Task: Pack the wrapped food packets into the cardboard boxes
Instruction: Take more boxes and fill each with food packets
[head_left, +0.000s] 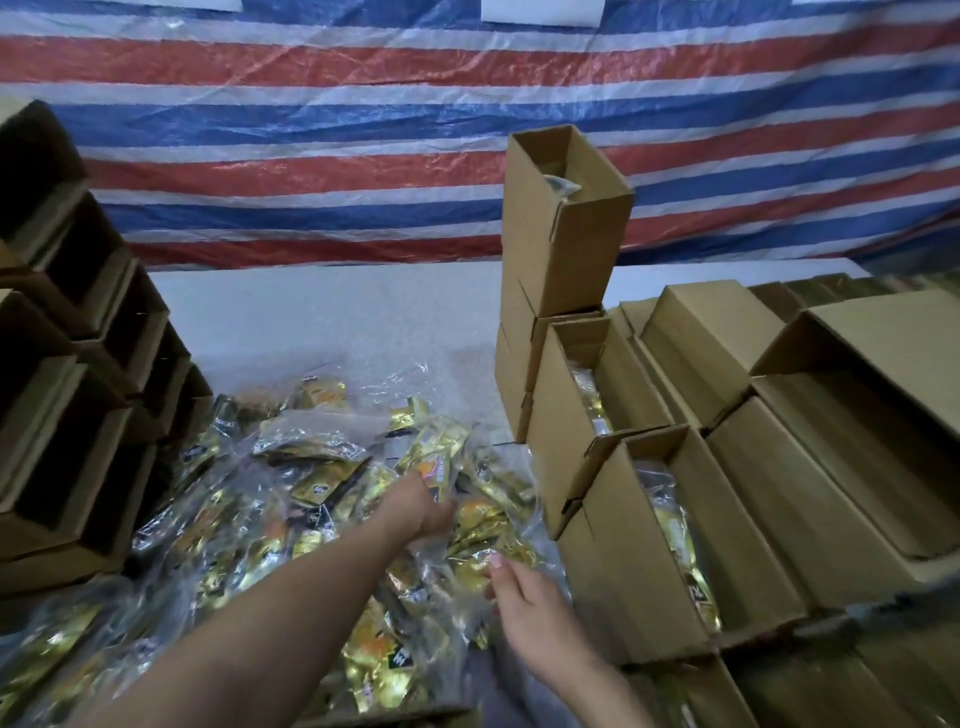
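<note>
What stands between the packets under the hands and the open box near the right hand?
Nothing visible does. The left hand and right hand are on the packet pile, and the open box stands directly beside it, top unblocked.

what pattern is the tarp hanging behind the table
Horizontal red, white and blue stripes on the tarp, clearest in the head view.

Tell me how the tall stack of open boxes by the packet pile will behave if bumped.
The stack looks apt to tip: it is narrow, and its top box sits skewed. Probably light too, since the top box shows little inside. The left hand works nearby.
</note>
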